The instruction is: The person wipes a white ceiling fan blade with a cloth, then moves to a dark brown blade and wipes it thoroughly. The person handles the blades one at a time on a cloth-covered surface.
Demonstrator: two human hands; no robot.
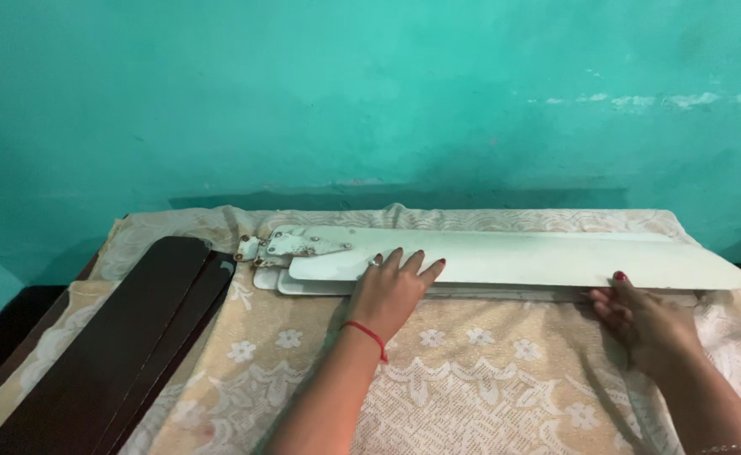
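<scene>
The white blades point(514, 257), a stack of fan blades, lie lengthwise along the far edge of the surface point(472, 396), which is covered by a cream lace cloth point(438, 371). Their metal brackets point(290, 246) point toward the far left corner. The left hand point(391, 291) rests flat on the near edge of the stack close to the brackets, fingers point(417, 263) spread and open on the top blade. The right hand point(644, 324) is at the stack's near edge toward the right end, thumb on top and fingers underneath, gripping the blades. Dark brown blades point(126, 337) lie along the left edge, well apart from both hands.
</scene>
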